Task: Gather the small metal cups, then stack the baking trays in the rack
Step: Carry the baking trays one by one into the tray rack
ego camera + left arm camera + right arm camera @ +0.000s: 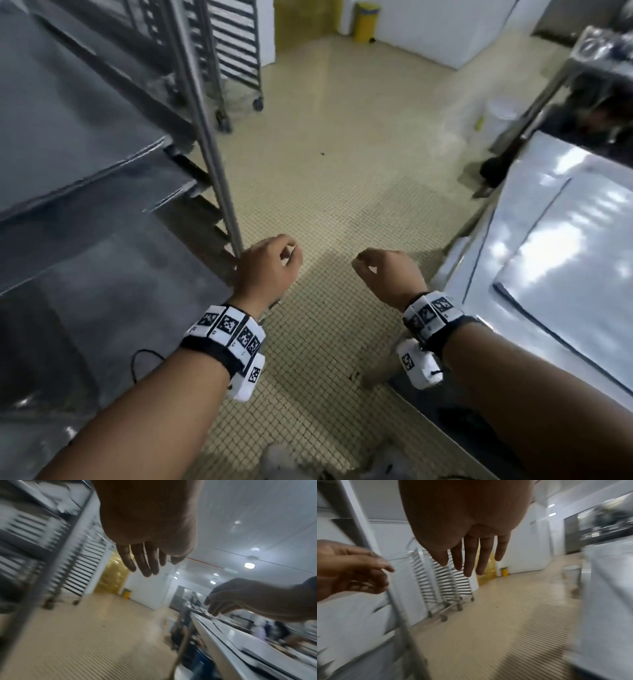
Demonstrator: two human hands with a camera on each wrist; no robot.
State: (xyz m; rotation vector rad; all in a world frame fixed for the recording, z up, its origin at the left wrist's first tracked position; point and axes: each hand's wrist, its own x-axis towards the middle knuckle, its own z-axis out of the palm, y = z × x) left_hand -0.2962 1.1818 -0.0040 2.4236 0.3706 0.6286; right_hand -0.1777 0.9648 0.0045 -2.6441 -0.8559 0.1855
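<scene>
1. Both hands hang empty over the tiled floor (329, 192), in the gap between rack and table.
2. The left hand (265, 267) sits just beside the upright post of the rack (209, 137), fingers loosely curled and holding nothing; its wrist view shows them relaxed and slightly apart.
3. The right hand (388, 274) hovers near the edge of the steel table (534, 219), fingers hanging loose, nothing in them.
4. Baking trays (85, 144) sit slotted in the rack on the left, dark sheets on several levels.
5. Another flat tray (582, 291) lies on the table at right.
6. Empty wheeled racks (236, 51) stand further back, a yellow bin (366, 22) by the far wall.
7. The small metal cups: can't make them out in any view.
</scene>
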